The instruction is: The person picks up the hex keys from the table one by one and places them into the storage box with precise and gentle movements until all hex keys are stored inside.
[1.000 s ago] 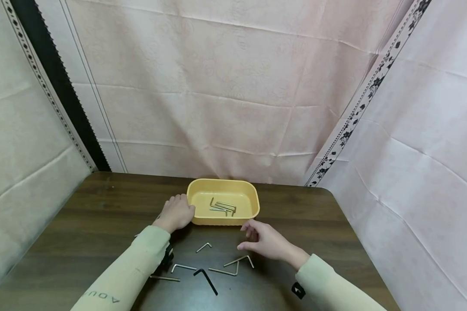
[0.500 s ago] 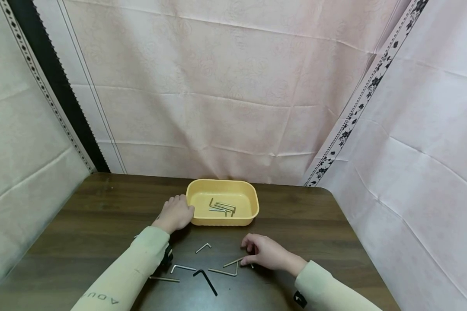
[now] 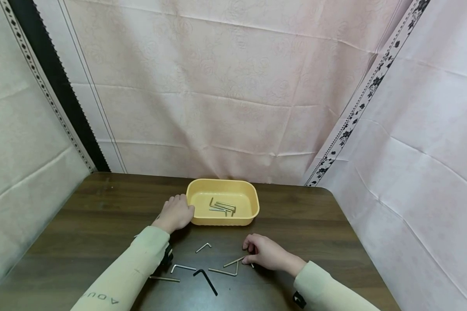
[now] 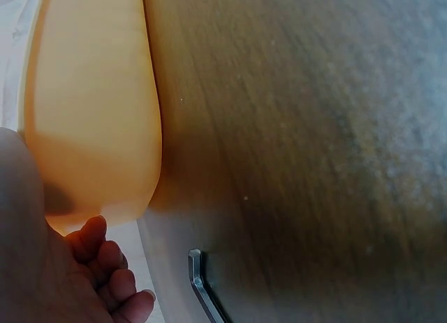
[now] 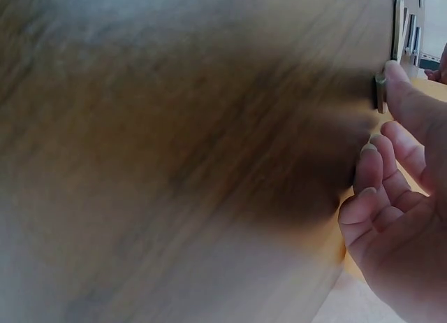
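My left hand (image 3: 176, 212) grips the left end of a yellow plastic tray (image 3: 223, 221); in the left wrist view its fingers curl against the tray's end wall. Several L-shaped hex keys (image 3: 218, 210) lie inside the tray. My right hand (image 3: 270, 254) is low over the table, its thumb tip at the bend of a brass-toned hex key (image 3: 232, 262). Thumb and fingers stand apart in the right wrist view, with the key (image 5: 380, 92) by the thumb. A second brass-toned hex key (image 3: 222, 272) lies right beside it, touching or nearly so.
On the wooden table (image 3: 109, 216) lie a black hex key (image 3: 208, 283), a silver one (image 3: 184, 267), a small one (image 3: 203, 247) and a brass-toned one (image 3: 165, 279) partly under the left sleeve. Another silver hex key (image 4: 198, 277) shows near the left hand. Cloth drapes (image 3: 218, 108) surround the table.
My right hand has come down from the tray's front right corner to the brass-toned hex key, then stayed nearly still. My left hand and the tray have not moved.
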### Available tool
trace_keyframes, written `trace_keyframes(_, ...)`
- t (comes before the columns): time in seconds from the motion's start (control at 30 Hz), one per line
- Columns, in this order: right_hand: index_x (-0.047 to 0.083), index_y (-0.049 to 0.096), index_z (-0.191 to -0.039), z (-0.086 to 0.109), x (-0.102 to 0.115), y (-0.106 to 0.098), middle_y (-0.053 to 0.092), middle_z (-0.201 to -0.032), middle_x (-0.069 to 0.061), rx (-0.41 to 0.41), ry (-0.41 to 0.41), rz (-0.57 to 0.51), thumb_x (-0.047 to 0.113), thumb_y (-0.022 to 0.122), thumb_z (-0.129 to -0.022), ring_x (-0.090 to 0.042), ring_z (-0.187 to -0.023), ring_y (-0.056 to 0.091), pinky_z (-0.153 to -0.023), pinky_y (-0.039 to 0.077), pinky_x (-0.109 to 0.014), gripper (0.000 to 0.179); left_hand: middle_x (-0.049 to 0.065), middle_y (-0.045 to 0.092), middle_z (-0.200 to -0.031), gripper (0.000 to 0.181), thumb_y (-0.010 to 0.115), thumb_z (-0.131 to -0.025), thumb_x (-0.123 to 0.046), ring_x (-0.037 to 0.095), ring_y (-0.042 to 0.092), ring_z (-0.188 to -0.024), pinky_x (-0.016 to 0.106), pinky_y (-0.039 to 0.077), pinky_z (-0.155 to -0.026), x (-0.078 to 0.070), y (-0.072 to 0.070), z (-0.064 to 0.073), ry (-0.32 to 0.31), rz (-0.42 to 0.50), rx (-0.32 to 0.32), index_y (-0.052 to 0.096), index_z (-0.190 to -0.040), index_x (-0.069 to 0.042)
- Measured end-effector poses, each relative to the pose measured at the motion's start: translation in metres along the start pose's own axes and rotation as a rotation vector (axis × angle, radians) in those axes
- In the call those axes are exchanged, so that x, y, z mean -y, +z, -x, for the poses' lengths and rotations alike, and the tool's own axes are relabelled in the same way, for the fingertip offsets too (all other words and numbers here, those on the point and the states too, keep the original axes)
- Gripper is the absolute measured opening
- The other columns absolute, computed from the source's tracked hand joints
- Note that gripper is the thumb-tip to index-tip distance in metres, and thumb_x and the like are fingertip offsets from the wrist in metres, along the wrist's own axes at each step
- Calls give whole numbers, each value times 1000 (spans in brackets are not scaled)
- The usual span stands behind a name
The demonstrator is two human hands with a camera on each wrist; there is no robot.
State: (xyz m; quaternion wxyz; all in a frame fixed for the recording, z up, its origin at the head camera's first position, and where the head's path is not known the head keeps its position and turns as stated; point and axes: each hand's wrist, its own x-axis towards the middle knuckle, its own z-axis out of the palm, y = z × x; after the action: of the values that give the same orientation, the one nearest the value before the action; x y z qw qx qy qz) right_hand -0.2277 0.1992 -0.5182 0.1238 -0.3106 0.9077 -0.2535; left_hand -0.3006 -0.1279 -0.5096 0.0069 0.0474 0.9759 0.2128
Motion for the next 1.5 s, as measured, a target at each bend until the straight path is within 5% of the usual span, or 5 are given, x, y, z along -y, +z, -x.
trace_keyframes(0.53, 18, 57, -83, 1, 1, 4, 49, -77, 11, -48, -70, 37, 20, 72, -88, -2, -68, 48, -62, 42, -21, 16, 18, 50, -107, 46, 40, -97, -30, 35, 44, -101, 53, 32, -95, 1, 0, -1, -2, 0, 7, 46, -123, 8)
trace_keyframes(1.5, 17, 53, -82, 3, 5, 8, 46, -77, 11, -71, -41, 114, 18, 64, -93, -4, -70, 46, -64, 41, -24, 16, 17, 49, -104, 45, 40, -97, -29, 34, 44, -99, 52, 33, -94, 0, -1, -1, 7, 6, 9, 47, -120, 8)
